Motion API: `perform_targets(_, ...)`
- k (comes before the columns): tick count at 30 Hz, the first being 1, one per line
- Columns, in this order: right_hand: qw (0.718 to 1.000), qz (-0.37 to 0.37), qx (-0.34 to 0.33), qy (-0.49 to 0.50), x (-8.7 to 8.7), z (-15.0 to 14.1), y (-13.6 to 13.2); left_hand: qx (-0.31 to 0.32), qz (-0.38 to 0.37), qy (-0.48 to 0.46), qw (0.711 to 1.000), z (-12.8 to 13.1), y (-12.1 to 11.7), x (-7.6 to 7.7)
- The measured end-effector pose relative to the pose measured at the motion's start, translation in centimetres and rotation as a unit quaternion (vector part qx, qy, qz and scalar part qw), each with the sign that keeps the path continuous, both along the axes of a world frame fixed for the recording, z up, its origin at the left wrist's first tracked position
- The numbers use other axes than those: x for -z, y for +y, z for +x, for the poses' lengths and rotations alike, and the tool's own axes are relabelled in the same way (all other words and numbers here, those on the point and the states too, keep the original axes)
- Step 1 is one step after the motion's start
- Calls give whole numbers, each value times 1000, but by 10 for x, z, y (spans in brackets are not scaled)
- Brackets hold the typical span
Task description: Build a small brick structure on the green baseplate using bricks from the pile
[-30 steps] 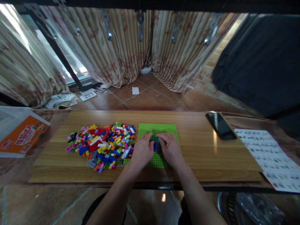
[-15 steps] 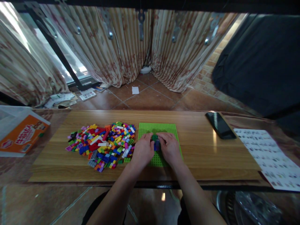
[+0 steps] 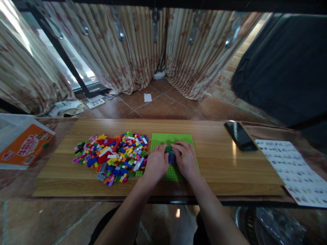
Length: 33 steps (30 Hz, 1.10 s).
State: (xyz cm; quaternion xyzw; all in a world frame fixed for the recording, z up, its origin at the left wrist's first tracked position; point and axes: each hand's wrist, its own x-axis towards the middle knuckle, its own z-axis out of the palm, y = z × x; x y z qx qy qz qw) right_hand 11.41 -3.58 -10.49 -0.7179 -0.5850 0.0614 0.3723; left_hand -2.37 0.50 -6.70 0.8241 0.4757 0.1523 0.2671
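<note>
A bright green studded baseplate (image 3: pixel 173 137) lies on the wooden board. Over its middle stands a small build of toy bricks, with a dark green brick (image 3: pixel 168 149) on top and blue bricks (image 3: pixel 171 158) below. My left hand (image 3: pixel 157 160) grips the build from the left, fingers curled round the dark green brick. From the other side, my right hand (image 3: pixel 186 157) has its thumb and fingers closed at the same brick. The fingers hide part of the build. Close by my left hand spreads a pile of loose toy bricks (image 3: pixel 112 154) in many colours.
A black phone (image 3: pixel 240 136) lies on the board's right part, beside a white printed sheet (image 3: pixel 293 173). At the left edge stands a clear plastic box with an orange label (image 3: pixel 27 146). The wooden board (image 3: pixel 219 177) ends at a dark front edge above my knees.
My right hand's fingers have lifted and shifted slightly at the dark green brick. My left hand stays in place; the view has tilted a little.
</note>
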Motion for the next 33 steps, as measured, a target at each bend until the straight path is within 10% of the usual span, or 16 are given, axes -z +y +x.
perform_targets(23, 997, 15, -66, -46, 9, 5, -1, 10, -1, -24, 1000, -4, -7, 4)
perform_targets(33, 994, 26, 55, 90, -4, 15, -2, 0, -19, -36, 999, -5, -7, 3)
